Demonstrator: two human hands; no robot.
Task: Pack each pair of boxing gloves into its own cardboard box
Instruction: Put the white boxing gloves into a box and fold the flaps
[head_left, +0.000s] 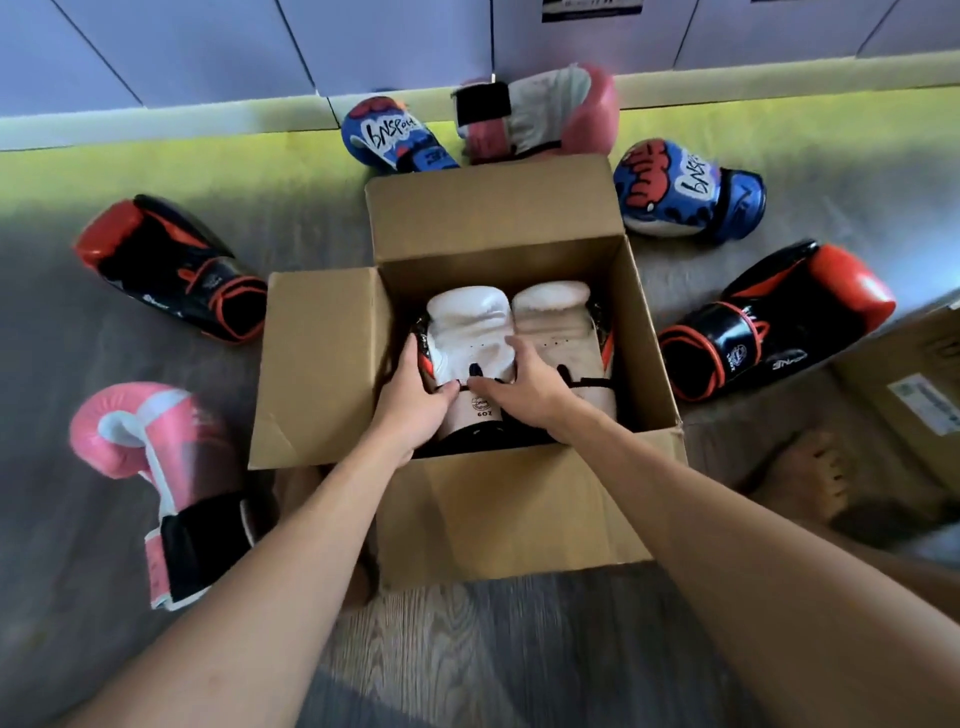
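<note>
An open cardboard box (322, 374) stands on the floor in front of me with its flaps spread. Two white boxing gloves lie side by side inside it, palms up. My left hand (415, 405) grips the left white glove (467, 322) at its cuff, and my right hand (524, 384) presses on the same glove from the right, beside the right white glove (556, 322). Around the box lie a black-and-red pair (171, 265) (779, 322), a blue graffiti pair (389, 137) (685, 189) and a pink pair (156, 467) (540, 111).
A second cardboard box (914, 395) with a label sits at the right edge. A bare foot (810, 473) rests beside it. A lilac wall with a pale skirting runs along the back. Grey wood-grain floor shows near me.
</note>
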